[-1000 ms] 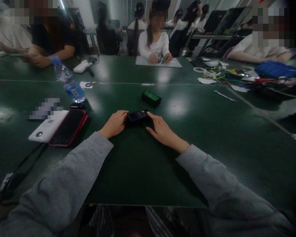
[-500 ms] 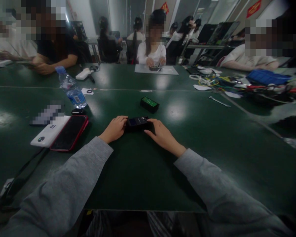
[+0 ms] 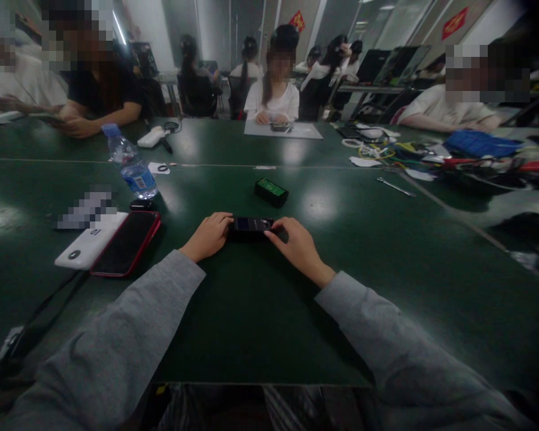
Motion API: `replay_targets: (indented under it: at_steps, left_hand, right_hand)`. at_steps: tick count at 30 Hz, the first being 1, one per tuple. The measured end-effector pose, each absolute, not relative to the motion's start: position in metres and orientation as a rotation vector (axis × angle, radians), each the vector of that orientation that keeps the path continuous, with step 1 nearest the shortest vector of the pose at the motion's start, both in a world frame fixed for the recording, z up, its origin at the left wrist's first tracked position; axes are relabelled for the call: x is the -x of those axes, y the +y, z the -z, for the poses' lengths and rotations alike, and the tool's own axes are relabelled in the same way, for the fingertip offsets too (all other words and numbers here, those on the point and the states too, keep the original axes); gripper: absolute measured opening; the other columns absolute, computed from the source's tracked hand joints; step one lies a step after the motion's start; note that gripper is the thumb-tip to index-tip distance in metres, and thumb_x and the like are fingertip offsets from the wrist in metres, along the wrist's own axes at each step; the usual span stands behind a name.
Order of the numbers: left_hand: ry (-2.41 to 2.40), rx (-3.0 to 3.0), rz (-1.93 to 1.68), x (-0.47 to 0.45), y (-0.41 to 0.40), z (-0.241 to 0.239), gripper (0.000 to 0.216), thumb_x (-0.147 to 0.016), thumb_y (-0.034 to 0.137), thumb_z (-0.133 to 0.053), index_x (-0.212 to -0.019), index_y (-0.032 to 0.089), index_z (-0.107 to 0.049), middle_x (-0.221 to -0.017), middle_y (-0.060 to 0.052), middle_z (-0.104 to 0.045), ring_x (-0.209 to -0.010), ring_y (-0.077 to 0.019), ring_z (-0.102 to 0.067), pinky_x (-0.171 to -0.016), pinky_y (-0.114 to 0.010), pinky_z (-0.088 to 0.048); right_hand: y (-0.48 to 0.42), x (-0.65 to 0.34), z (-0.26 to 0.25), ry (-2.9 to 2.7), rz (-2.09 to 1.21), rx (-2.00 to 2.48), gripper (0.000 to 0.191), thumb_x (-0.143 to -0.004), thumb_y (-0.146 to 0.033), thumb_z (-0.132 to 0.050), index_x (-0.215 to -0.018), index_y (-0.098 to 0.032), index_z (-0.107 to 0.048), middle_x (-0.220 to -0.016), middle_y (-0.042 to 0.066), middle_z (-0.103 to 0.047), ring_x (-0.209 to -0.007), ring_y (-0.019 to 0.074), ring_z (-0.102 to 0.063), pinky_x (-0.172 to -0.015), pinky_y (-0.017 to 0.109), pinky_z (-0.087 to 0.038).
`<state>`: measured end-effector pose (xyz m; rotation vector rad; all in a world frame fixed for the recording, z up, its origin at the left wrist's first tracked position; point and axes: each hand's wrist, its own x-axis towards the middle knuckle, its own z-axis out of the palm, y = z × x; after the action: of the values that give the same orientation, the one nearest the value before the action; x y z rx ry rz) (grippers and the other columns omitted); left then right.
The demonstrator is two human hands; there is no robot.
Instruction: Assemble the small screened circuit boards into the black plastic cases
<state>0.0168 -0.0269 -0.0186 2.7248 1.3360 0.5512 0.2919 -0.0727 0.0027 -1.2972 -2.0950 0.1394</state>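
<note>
A small black device (image 3: 251,224) with a dark screen and what looks like a round control lies flat on the green table, its long side facing me. My left hand (image 3: 209,235) holds the device's left end, fingertips on its far edge. At the other end, the thumb and fingers of my right hand (image 3: 300,245) pinch the right corner beside the round part. Just beyond sits a black box (image 3: 272,191) with a green, circuit-board-like top, touched by neither hand.
Left of my hands lie a red-cased phone (image 3: 126,244), a white power bank (image 3: 90,242) and a tilted-looking water bottle (image 3: 132,167). A wrench (image 3: 396,187) and a pile of cables (image 3: 431,152) are to the right. Several people sit around the table.
The device's right end has come slightly nearer, so it lies straighter. My right thumb and fingers have closed onto that end. My left hand stays at the left end.
</note>
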Motion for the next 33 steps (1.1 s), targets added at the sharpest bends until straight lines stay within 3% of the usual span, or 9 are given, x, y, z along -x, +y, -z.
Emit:
replay_targets:
  at_steps: [6, 13, 16, 19, 24, 29, 33]
  left_hand:
    - [1.354, -2.709, -0.535, -0.019, -0.03, 0.015, 0.036, -0.092, 0.012, -0.046, -0.126, 0.014, -0.054, -0.138, -0.013, -0.055, -0.128, -0.026, -0.05, -0.106, -0.046, -0.045]
    - [1.376, -2.713, -0.524, -0.019, -0.031, 0.014, 0.042, -0.089, 0.01, -0.047, -0.13, 0.013, -0.053, -0.138, -0.013, -0.055, -0.129, -0.0268, -0.049, -0.106, -0.046, -0.045]
    - [1.383, -2.715, -0.518, -0.019, -0.031, 0.014, 0.043, -0.088, 0.01, -0.048, -0.131, 0.011, -0.053, -0.139, -0.013, -0.054, -0.129, -0.0273, -0.049, -0.107, -0.046, -0.045]
    - [1.382, -2.715, -0.522, -0.019, -0.032, 0.013, 0.044, -0.088, 0.009, -0.048, -0.132, 0.01, -0.053, -0.139, -0.014, -0.054, -0.129, -0.0272, -0.049, -0.108, -0.046, -0.044]
    - [1.376, -2.709, -0.526, -0.019, -0.032, 0.013, 0.042, -0.09, 0.012, -0.047, -0.132, 0.011, -0.052, -0.139, -0.013, -0.054, -0.13, -0.0269, -0.049, -0.109, -0.046, -0.044]
    - [1.368, -2.709, -0.53, -0.018, -0.031, 0.014, 0.042, -0.089, 0.011, -0.047, -0.13, 0.012, -0.053, -0.139, -0.014, -0.055, -0.129, -0.0266, -0.05, -0.108, -0.047, -0.044]
    - [1.373, -2.711, -0.529, -0.018, -0.031, 0.014, 0.043, -0.087, 0.009, -0.047, -0.13, 0.012, -0.053, -0.138, -0.013, -0.055, -0.13, -0.0269, -0.049, -0.108, -0.047, -0.044]
  right_hand:
    - [-0.079, -0.289, -0.005, -2.122, -0.204, 1.312, 0.024, -0.094, -0.043, -0.062, -0.092, -0.02, -0.057, -0.082, 0.003, -0.06, -0.068, 0.0152, -0.054, -0.061, 0.028, -0.043]
    - [-0.082, -0.286, -0.006, -2.129, -0.267, 1.217, 0.019, -0.097, -0.038, -0.055, -0.095, -0.02, -0.058, -0.089, 0.005, -0.062, -0.075, 0.0163, -0.056, -0.066, 0.03, -0.046]
    - [-0.078, -0.288, -0.007, -2.08, -0.18, 1.117, 0.016, -0.1, -0.032, -0.048, -0.101, -0.02, -0.059, -0.094, 0.006, -0.062, -0.085, 0.0188, -0.059, -0.076, 0.034, -0.05]
    - [-0.071, -0.293, -0.007, -2.04, -0.016, 1.11, 0.022, -0.099, -0.03, -0.047, -0.115, -0.019, -0.058, -0.111, 0.01, -0.062, -0.107, 0.0245, -0.057, -0.094, 0.043, -0.048]
    - [-0.055, -0.306, 0.004, -2.138, 0.067, 1.284, 0.04, -0.1, -0.035, -0.046, -0.138, -0.023, -0.048, -0.152, 0.01, -0.042, -0.138, 0.0307, -0.038, -0.108, 0.054, -0.039]
    - [-0.05, -0.313, 0.017, -2.27, -0.102, 1.332, 0.037, -0.101, -0.035, -0.043, -0.133, -0.02, -0.053, -0.135, 0.011, -0.058, -0.128, 0.0289, -0.049, -0.102, 0.052, -0.045]
    - [-0.05, -0.312, 0.013, -2.159, 0.002, 1.333, 0.034, -0.101, -0.034, -0.042, -0.127, -0.019, -0.057, -0.129, 0.012, -0.06, -0.125, 0.0279, -0.051, -0.103, 0.05, -0.045]
